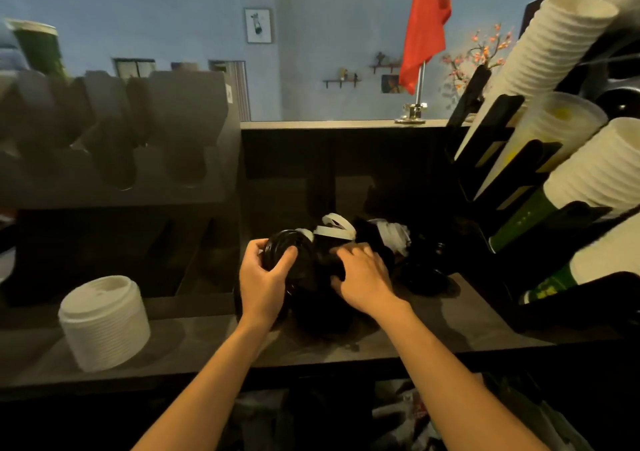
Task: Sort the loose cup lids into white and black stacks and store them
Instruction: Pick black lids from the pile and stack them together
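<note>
A tall stack of white lids [105, 322] stands on the dark counter [450, 326] at the left. In the middle lies a heap of loose lids, with white lids [334, 231] at the back and black lids [420, 274] to the right. My left hand [265, 279] grips a stack of black lids [285, 246], held on edge above the counter. My right hand [362, 274] reaches into the heap with its fingers curled round a black lid [327, 260]. The dim light hides how many black lids lie under my hands.
A dark holder with slots [114, 139] rises at the left, with a green cup [40, 47] on top. A rack of white and green paper cup stacks [561, 59] leans in from the right. A raised ledge with a red flag [427, 21] runs behind the heap.
</note>
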